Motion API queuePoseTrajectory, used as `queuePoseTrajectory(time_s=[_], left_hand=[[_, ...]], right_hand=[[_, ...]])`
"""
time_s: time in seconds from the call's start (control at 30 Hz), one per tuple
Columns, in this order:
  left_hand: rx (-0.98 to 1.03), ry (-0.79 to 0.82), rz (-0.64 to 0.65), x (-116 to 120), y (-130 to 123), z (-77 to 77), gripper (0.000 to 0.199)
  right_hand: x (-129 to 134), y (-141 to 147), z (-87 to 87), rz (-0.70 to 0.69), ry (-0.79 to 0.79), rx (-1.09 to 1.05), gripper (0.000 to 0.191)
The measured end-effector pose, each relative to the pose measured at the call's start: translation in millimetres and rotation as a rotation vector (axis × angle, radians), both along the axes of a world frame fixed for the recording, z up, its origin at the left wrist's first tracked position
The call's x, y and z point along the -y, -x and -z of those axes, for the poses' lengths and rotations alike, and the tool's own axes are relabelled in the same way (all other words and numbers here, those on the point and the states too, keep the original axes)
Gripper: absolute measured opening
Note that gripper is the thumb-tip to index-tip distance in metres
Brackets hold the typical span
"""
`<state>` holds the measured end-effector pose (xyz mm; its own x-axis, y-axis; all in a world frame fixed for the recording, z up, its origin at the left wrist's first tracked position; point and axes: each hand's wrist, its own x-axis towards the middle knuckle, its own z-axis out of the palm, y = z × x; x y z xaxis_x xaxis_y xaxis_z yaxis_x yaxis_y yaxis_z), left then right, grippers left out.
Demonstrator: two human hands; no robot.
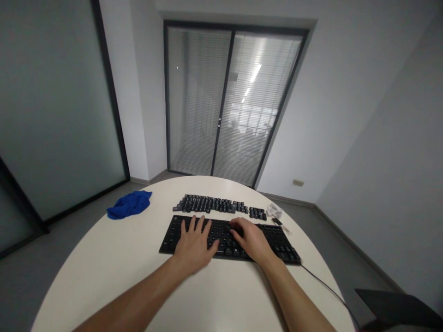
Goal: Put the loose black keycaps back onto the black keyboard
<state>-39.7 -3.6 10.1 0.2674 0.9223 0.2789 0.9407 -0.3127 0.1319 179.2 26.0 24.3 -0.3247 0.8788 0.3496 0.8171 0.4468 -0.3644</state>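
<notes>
A black keyboard (226,251) lies on the round cream table (131,258). My left hand (194,244) rests on its left half, fingers spread, holding nothing. Over the keyboard's middle right, my right hand (252,237) has its fingers curled down and pressed together near the upper keys. Whatever those fingertips grip, if anything, is hidden by the hand. Beyond the keyboard, rows of loose black keycaps (207,204) are laid out in keyboard order, with a smaller group of keycaps (257,213) at their right end.
A crumpled blue cloth (129,205) sits at the table's left edge. At the right are a crumpled clear plastic bag (274,210) and a small black-ended tool (277,222). The keyboard's cable (325,284) runs over the right edge. A dark chair-like shape (398,306) stands lower right.
</notes>
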Motion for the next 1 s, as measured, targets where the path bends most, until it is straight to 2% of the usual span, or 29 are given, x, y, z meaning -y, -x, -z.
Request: queuePoseTrajectory(time_s=[0.1, 0.2, 0.6, 0.73, 0.9, 1.0], left_hand=[[-0.002, -0.002, -0.006, -1, -1, 1.8, 0.064], [-0.007, -0.003, -0.009, -2, -1, 3.2, 0.065], [0.016, -0.037, 0.008, -2, 1, 3.4, 0.061], [0.052, -0.105, 0.087, -1, 1, -0.5, 0.055], [0.145, -0.151, 0.235, 2, -1, -9.7, 0.036], [0.188, -0.152, 0.279, 3, -2, -12.5, 0.024]], right_hand=[[-1, -1, 0.9, -0.117, -0.006, -0.014, 0.025], [-3, -1, 1.9, -0.148, -0.011, -0.018, 0.024], [1, 2, 1.4, -0.108, -0.022, -0.054, 0.023], [9, 9, 1.0, -0.121, -0.021, -0.082, 0.022], [16, 16, -1.9, -0.195, -0.005, -0.133, 0.024], [18, 18, -2.8, -0.239, 0.016, -0.154, 0.024]])
